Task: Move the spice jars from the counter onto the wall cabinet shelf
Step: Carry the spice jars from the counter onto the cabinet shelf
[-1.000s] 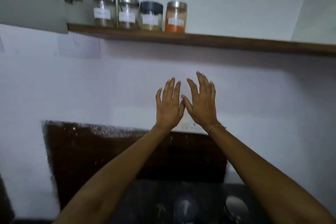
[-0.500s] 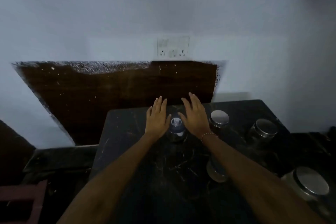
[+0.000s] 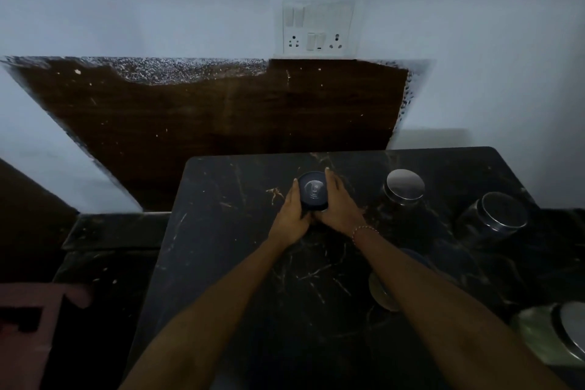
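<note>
A spice jar with a dark blue lid point(image 3: 313, 189) stands on the black marble counter point(image 3: 221, 247). My left hand point(image 3: 291, 215) presses its left side and my right hand point(image 3: 340, 209) its right side, both closed around it. Two steel-lidded jars point(image 3: 405, 185) point(image 3: 503, 210) stand to the right. Another jar point(image 3: 383, 290) is half hidden under my right forearm. A larger steel-lidded jar point(image 3: 566, 336) sits at the right edge. The wall cabinet shelf is out of view.
A dark wooden board point(image 3: 221, 123) leans against the white wall behind the counter. A switch and socket plate point(image 3: 318, 27) is on the wall above it. A lower dark ledge point(image 3: 110, 231) runs to the left, with a pinkish object point(image 3: 31, 326) at bottom left.
The view dropped from the shelf with its four jars to the counter. My hands came down and closed on the blue-lidded jar from both sides.
</note>
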The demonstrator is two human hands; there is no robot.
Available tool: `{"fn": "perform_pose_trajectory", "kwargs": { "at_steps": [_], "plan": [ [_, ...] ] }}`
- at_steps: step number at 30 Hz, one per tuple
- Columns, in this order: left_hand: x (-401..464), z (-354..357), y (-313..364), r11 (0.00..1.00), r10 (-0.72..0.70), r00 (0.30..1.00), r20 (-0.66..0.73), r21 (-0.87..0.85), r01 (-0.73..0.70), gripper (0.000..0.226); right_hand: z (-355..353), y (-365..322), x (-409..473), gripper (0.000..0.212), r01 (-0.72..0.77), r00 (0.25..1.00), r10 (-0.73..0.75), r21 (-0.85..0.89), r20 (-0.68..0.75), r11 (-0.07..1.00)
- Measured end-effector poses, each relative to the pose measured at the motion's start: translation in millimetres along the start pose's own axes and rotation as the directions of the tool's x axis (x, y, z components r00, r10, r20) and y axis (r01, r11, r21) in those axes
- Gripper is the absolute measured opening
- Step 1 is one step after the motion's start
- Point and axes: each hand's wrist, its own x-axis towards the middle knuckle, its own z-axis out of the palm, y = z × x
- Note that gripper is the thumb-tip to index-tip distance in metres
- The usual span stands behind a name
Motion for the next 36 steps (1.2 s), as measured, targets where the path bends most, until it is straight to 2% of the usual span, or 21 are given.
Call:
{"fn": "perform_pose_trajectory", "kwargs": {
  "at_steps": [3, 5, 8, 10, 12, 13, 16, 19, 21, 24, 26, 27, 28, 30, 32, 34, 36],
  "plan": [
    [-2.0, -2.5, 0.5, 0.993, 0.013, 0.999, -0.051, -0.113, -0.019, 0.066, 1.1, -6.1, 7.4, 0.106, -0.045, 0.997, 0.049, 0.063, -0.068, 0.997],
    [-6.5, -7.7, 3.9, 0.982, 0.017, 0.997, -0.074, -0.185, -0.03, 0.06, -1.8, -9.3, 11.5, 0.096, -0.034, 0.996, 0.043, 0.108, -0.084, 0.994],
    [-7.4, -23.1, 4.2, 0.964, -0.016, 0.989, -0.144, -0.265, -0.023, 0.041, -10.8, -14.8, 17.0, 0.083, -0.001, 0.999, 0.008, 0.173, -0.04, 0.985],
    [-5.3, -35.8, 9.0, 0.896, -0.111, 0.983, -0.146, -0.443, 0.035, 0.034, -18.6, -20.6, 16.7, 0.077, 0.026, 0.999, -0.03, 0.184, 0.018, 0.983],
    [-4.6, -48.5, 20.9, 0.771, -0.208, 0.976, -0.064, -0.625, 0.123, 0.045, -25.8, -31.1, 12.3, 0.064, 0.032, 0.995, -0.054, 0.241, 0.086, 0.97],
    [-5.3, -54.4, 26.3, 0.739, -0.224, 0.974, -0.028, -0.657, 0.151, 0.047, -28.4, -37.0, 9.9, 0.061, 0.019, 0.991, -0.058, 0.294, 0.123, 0.956],
    [-11.5, -68.6, 29.0, 0.685, -0.229, 0.971, 0.067, -0.698, 0.209, 0.05, -38.6, -53.4, 2.5, 0.066, -0.083, 0.967, -0.047, 0.484, 0.25, 0.871],
    [-24.8, -80.5, 27.2, 0.602, -0.209, 0.966, 0.152, -0.758, 0.25, 0.057, -49.6, -59.3, -2.4, 0.05, -0.156, 0.927, -0.111, 0.636, 0.359, 0.756],
    [-34.0, -86.6, 28.3, 0.586, -0.165, 0.974, 0.156, -0.779, 0.224, 0.056, -54.9, -65.0, -6.5, 0.041, -0.169, 0.904, -0.198, 0.743, 0.378, 0.648],
    [-45.9, -90.7, 31.0, 0.512, -0.126, 0.975, 0.183, -0.83, 0.222, 0.062, -60.4, -77.2, -12.8, 0.047, -0.195, 0.885, -0.276, 0.838, 0.374, 0.51],
    [-53.2, -91.2, 37.0, 0.437, -0.092, 0.968, 0.232, -0.865, 0.248, 0.069, -62.2, -85.0, -16.3, 0.052, -0.203, 0.909, -0.248, 0.875, 0.335, 0.44],
    [-55.1, -90.8, 39.1, 0.422, -0.086, 0.971, 0.225, -0.874, 0.24, 0.065, -62.2, -87.4, -17.4, 0.051, -0.201, 0.925, -0.215, 0.883, 0.314, 0.425],
    [-56.8, -90.3, 41.2, 0.426, -0.085, 0.976, 0.202, -0.878, 0.219, 0.057, -61.6, -89.9, -18.8, 0.048, -0.186, 0.94, -0.18, 0.878, 0.29, 0.441],
    [-58.6, -89.2, 46.8, 0.459, -0.097, 0.985, 0.14, -0.872, 0.169, 0.045, -61.2, -95.1, -24.3, 0.04, -0.098, 0.972, -0.113, 0.798, 0.204, 0.595],
    [-58.9, -87.2, 51.5, 0.555, -0.167, 0.986, 0.017, -0.825, 0.108, 0.05, -59.8, -100.3, -32.2, 0.041, -0.033, 0.994, -0.05, 0.704, 0.098, 0.71],
    [-56.0, -84.3, 51.4, 0.613, -0.229, 0.965, -0.126, -0.789, 0.042, 0.062, -56.5, -104.4, -41.4, 0.046, -0.024, 0.998, -0.019, 0.673, 0.057, 0.739],
    [-56.1, -82.5, 56.0, 0.639, -0.211, 0.946, -0.247, -0.767, -0.057, 0.052, -52.6, -107.7, -48.4, 0.056, 0.016, 0.996, -0.07, 0.626, 0.063, 0.779]
  ]
}}
